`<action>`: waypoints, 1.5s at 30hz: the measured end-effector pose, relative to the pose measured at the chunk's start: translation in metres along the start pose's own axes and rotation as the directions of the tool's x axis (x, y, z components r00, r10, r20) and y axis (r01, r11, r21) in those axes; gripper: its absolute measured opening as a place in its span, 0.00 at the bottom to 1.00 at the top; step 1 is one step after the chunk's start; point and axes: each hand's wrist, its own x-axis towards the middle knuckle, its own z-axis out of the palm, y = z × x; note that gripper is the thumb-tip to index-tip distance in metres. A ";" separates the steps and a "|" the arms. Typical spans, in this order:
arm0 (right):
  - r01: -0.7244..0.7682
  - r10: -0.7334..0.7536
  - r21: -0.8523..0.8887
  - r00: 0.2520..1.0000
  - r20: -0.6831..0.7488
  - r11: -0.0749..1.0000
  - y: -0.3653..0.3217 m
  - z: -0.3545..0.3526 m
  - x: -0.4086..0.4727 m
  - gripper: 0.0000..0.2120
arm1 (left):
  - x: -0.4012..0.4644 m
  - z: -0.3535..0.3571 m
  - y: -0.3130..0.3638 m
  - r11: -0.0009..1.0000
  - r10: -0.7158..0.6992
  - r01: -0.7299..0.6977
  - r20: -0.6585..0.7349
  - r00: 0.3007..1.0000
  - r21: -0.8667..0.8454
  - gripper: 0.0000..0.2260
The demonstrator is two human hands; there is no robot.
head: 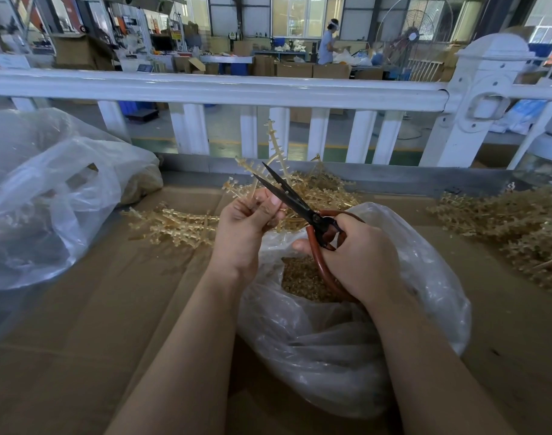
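Above the clear bag [347, 340], part-filled with clipped pieces [303, 281], the left hand [246, 227] pinches an amber plastic sprue [273, 142]; the right hand [359, 255] grips open-bladed scissors [287, 193]; sprue heaps [174, 222] behind the bag await cutting

Scissors [303, 208]: black blades, reddish-brown handle loops. Plastic sprues [270, 158]: translucent amber-tan. Bags [347, 340]: clear, whitish sheen; contents golden-brown. Work surface [111, 309]: plain brown cardboard. Railing [205, 89]: glossy white. Floor beyond: green with a yellow line.
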 end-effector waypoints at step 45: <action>0.029 -0.029 0.005 1.000 -0.009 1.000 0.002 0.000 0.001 0.36 | 0.000 0.000 -0.002 0.986 0.111 -0.111 0.007 0.994 0.121 0.03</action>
